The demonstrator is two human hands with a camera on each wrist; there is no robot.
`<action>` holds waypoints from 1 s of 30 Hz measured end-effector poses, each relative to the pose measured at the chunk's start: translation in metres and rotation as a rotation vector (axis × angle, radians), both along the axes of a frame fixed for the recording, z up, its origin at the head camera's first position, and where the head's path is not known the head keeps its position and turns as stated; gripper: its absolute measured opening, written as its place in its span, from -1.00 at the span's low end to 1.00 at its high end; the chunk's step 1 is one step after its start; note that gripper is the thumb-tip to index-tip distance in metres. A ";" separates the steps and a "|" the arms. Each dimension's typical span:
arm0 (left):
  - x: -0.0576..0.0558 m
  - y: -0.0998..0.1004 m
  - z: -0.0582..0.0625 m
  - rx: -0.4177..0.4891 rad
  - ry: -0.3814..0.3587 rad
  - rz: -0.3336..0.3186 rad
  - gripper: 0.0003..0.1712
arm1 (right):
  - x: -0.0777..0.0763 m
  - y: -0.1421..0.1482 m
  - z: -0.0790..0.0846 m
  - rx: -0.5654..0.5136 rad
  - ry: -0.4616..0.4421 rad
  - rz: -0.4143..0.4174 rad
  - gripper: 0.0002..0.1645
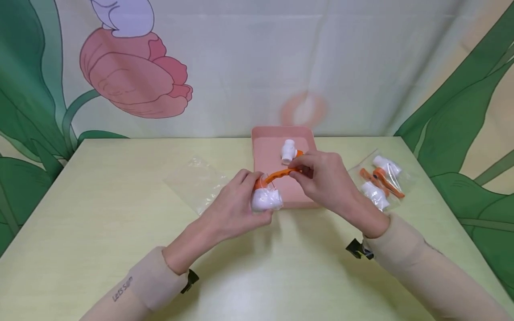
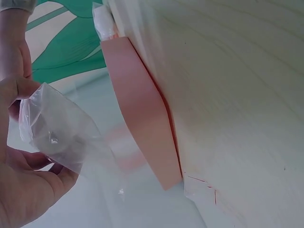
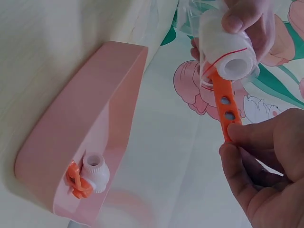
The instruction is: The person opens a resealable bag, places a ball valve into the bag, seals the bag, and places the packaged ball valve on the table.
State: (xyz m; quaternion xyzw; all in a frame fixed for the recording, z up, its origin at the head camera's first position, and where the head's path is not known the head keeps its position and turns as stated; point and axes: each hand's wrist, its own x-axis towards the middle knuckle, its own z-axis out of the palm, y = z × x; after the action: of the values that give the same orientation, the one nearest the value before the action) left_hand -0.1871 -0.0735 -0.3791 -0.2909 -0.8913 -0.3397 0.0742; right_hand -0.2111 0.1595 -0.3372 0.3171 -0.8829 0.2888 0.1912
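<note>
Above the table, my left hand (image 1: 237, 207) grips a white plastic ball valve (image 1: 266, 199) through a clear zip bag (image 2: 61, 128). An orange lever handle (image 3: 225, 107) sticks out of the bag's mouth, past its red seal line. Thumb and fingers of my right hand (image 1: 327, 180) pinch the free end of that handle. One round open end of the valve faces the camera in the right wrist view. How the handle sits on the valve inside the bag is hard to tell.
Behind the hands stands a pink tray (image 1: 263, 133) holding another white valve (image 1: 288, 150) with an orange handle. At the right lies a clear bag (image 1: 379, 180) with white valves and orange handles. An flattened clear bag (image 1: 196, 178) lies left of the tray.
</note>
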 end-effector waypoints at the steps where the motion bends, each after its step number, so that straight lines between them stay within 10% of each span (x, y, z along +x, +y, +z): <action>1: 0.000 0.000 0.000 -0.003 0.000 -0.001 -0.23 | 0.001 0.000 0.000 0.002 0.002 0.000 -0.87; 30: 0.003 0.001 0.003 0.059 0.029 -0.056 -0.28 | 0.002 -0.007 0.002 -0.101 0.108 0.125 -0.75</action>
State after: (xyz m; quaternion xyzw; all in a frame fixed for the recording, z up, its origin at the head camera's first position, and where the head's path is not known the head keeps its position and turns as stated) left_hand -0.1840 -0.0725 -0.3761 -0.3183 -0.8712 -0.3637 0.0859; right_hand -0.2090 0.1527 -0.3357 0.3768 -0.8340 0.3268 0.2358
